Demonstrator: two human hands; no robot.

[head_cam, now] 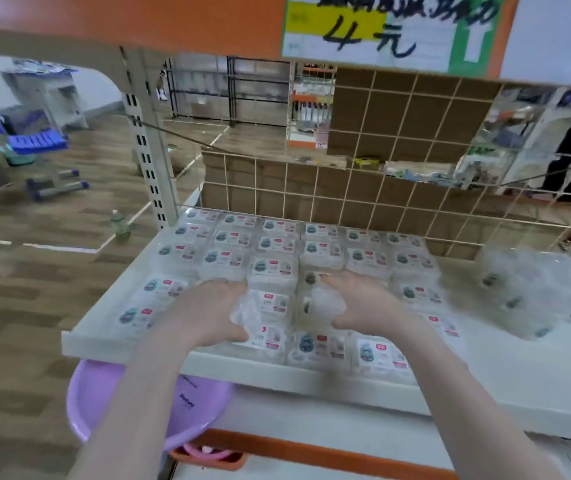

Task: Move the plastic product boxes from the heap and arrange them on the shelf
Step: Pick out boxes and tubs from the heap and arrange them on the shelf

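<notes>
Shelf [208, 367] runs under both hands, wire grid [398, 188] behind them. Rows of boxes [273, 244] already fill the space past the fingers, heap [533, 292] sits off to the right of the right hand. Purple basin [104, 403] pokes out below the left arm. Left hand [209, 311] grips a crinkly clear box [253, 315]; right hand [363, 304] curls round another box [315, 299], kinda blurry though.

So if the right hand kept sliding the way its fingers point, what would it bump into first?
The right hand points up-left across the shelf, so it would probably meet the rows of plastic boxes in front of its fingers first. Depth is blurry, so that's a guess.
</notes>
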